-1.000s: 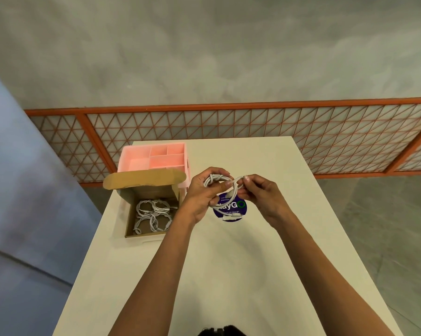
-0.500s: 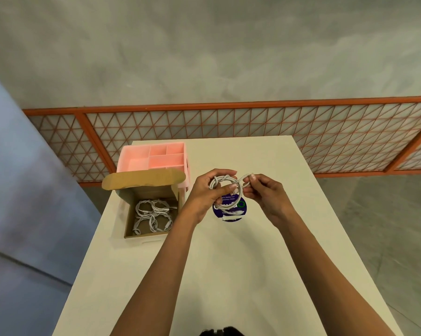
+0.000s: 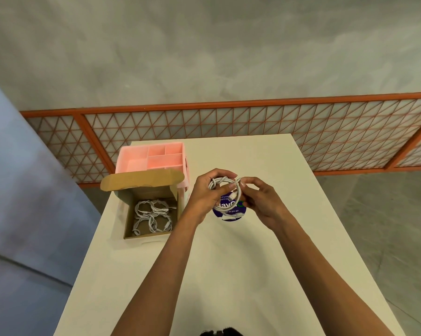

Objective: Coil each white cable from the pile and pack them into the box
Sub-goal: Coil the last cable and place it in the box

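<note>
Our left fingers (image 3: 222, 172) curl over the top of a thin white cable (image 3: 225, 180) wound into a small round coil, with the thumb pressed across its loops. Our right fingers (image 3: 249, 181) pinch the coil's right side, seemingly to tuck in the last turn. The left hand (image 3: 204, 192) and right hand (image 3: 262, 202) hold it just above the pale tabletop (image 3: 229, 275), over a round purple printed disc (image 3: 230, 212). A white plug end (image 3: 231, 216) shows there, but we cannot tell whether it belongs to this cable.

To the left, well apart, the open brown cardboard box (image 3: 151, 235) already holds several coiled white cables (image 3: 152, 215), and a pink plastic divided tray (image 3: 156, 156) stands behind it. We judge much of the job done — this coil needs finishing and dropping into the box. Whether more cables wait out of view we cannot tell.
</note>
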